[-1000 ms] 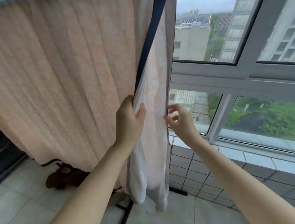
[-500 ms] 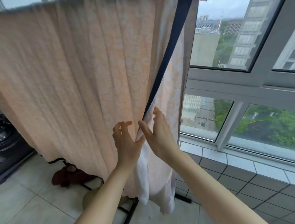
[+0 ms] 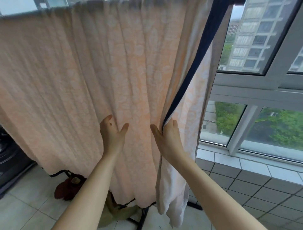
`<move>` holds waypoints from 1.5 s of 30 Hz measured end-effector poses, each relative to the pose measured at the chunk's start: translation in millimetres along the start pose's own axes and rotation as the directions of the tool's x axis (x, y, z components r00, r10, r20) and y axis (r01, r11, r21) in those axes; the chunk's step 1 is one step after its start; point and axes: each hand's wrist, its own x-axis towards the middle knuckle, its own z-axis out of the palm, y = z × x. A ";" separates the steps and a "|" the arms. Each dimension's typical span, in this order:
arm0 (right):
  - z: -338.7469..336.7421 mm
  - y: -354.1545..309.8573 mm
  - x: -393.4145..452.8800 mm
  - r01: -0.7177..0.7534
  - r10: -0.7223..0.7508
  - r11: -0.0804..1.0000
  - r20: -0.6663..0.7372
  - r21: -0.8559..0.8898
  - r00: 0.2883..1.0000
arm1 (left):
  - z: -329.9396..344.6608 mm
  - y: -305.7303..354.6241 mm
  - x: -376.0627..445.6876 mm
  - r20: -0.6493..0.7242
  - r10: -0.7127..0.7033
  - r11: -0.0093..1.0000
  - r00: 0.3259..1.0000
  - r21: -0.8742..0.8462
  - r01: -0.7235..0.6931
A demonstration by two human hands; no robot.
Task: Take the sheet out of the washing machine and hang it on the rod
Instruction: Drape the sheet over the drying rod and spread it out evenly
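Note:
The peach patterned sheet hangs spread over the rod at the top of the frame and falls almost to the floor. My left hand lies flat against the front layer, thumb spread. My right hand holds the front layer's right edge, thumb in front and fingers behind it. A dark navy strip runs down between the front layer and the paler back layer and disappears at my right hand.
The drying rack's black feet stand on the pale floor tiles under the sheet. A dark washing machine is at the left edge. A brown object lies on the floor. Windows and a tiled ledge are on the right.
Both hands shifted left along the sheet. My left hand let go of the edge and now lies flat on the front layer. My right hand took the edge. The view tilted up.

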 end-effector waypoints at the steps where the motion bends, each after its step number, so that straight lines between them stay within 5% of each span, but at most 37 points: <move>1: 3.5 -2.7 1.9 -0.013 0.013 1.000 -0.016 -0.005 1.000 | -0.7 -1.0 6.9 0.008 -0.007 1.000 1.000 0.011 0.007; 7: 14.0 -19.5 5.5 -0.102 0.105 0.989 -0.024 0.103 0.994 | -6.6 1.8 31.8 -0.006 0.155 0.970 0.988 0.192 -0.151; 14: 20.0 -2.4 1.1 -0.176 0.163 0.977 -0.107 -0.120 0.981 | -11.1 -13.9 19.5 0.099 0.284 0.899 0.954 0.318 -0.301; 28: 10.1 40.8 -35.0 -0.363 0.310 0.899 -0.229 -0.245 0.923 | -9.1 -62.7 -22.7 0.329 0.217 0.903 0.919 0.290 -0.317; 40: -17.3 43.9 -53.9 -0.292 0.265 0.956 -0.322 -0.038 0.909 | -13.8 -59.0 -11.7 0.259 0.155 0.941 0.953 0.255 -0.222; 45: -24.3 63.3 -52.8 -0.326 0.262 0.935 -0.344 -0.142 0.902 | -4.3 -55.1 -6.0 0.266 0.116 0.921 0.957 0.332 -0.204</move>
